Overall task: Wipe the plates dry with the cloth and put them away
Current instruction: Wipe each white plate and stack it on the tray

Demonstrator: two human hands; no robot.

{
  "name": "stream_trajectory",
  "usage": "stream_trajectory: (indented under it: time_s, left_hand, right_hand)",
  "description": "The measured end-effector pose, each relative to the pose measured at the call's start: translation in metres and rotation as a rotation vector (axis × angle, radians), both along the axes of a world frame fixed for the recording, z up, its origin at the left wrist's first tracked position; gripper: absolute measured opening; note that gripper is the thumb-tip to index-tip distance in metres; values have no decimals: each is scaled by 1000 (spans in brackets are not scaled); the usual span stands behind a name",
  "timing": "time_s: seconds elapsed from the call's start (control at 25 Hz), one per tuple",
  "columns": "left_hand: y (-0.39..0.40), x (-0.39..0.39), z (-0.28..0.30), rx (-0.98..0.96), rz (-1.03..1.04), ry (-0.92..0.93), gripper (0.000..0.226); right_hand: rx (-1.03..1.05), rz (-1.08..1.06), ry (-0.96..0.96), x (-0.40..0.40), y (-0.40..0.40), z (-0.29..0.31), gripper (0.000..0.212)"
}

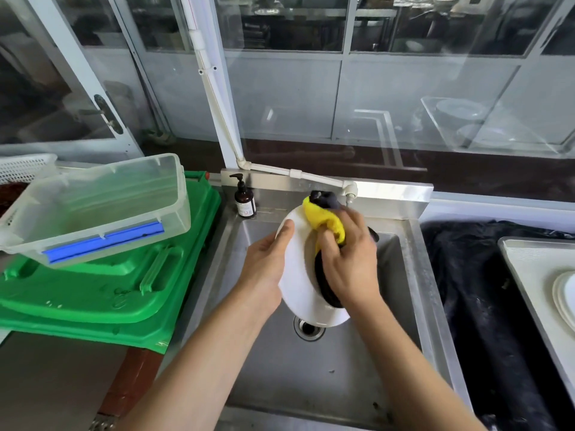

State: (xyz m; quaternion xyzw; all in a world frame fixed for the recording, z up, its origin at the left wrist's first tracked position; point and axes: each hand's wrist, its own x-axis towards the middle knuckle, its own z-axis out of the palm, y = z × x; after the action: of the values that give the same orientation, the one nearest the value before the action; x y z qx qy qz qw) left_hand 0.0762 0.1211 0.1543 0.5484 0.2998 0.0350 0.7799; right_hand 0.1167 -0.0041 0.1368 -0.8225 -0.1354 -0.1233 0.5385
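Tilting above the steel sink point(413, 275), a white plate point(298, 275) was gripped at its rim by the left hand point(264, 269), while a yellow cloth point(323, 219) was clamped against it in the right hand point(351, 262) fingers.

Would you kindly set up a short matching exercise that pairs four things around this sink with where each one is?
Things:
1. plate
2. cloth
3. clear plastic tub
4. brown pump bottle

Places:
A. resting on the green lids, left of the sink
B. standing at the sink's back left corner
C. held tilted over the sink by the left hand
D. bunched in the right hand, against the plate

Pairs: 1-C, 2-D, 3-A, 4-B
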Motion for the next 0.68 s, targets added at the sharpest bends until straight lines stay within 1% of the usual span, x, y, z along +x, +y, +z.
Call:
stream_trajectory:
  time_s: [0.04, 0.08, 0.12, 0.2, 0.24, 0.28, 0.32, 0.4, 0.48, 0.52, 0.6, 0.68]
  left_hand:
    - [0, -1, 0, 5, -13, 1, 28]
    - [0, 0, 1, 10, -20, -4, 26]
    - [0, 0, 2, 14, -22, -8, 26]
    - [0, 1, 4, 1, -30, -2, 27]
    - [-1, 1, 4, -14, -27, 8, 27]
    - [-2, -1, 3, -32, -16, 20, 26]
    - [-1, -1, 3, -50, 3, 30, 24]
    - [1, -2, 5, -78, 48, 36, 23]
    - [4, 0, 9, -85, 81, 27, 27]
    - [5, 2, 10, -80, 85, 21, 29]
    - [6, 4, 11, -91, 78, -2, 35]
    - [6, 9, 13, -135, 70, -21, 44]
  right_hand:
    - [23, -47, 54, 8, -2, 5, 41]
    - [23, -73, 67, 12, -3, 10, 41]
    - [-7, -61, 31, 10, -1, 13, 40]
    - [-117, 74, -109, 1, 3, 13, 35]
    - [-150, 141, -150, 1, 3, 12, 33]
    - [-149, 163, -148, 4, 1, 12, 32]
    - [-112, 136, -121, 9, -3, 11, 31]
    - [-1, -17, -23, 17, -17, 5, 27]
    - [96, -178, 98, 13, -31, -8, 19]
    - [130, -239, 125, 5, -35, -18, 18]
    - [185, -294, 76, -20, -35, -38, 23]
    - [185, -272, -26, -45, -28, -51, 31]
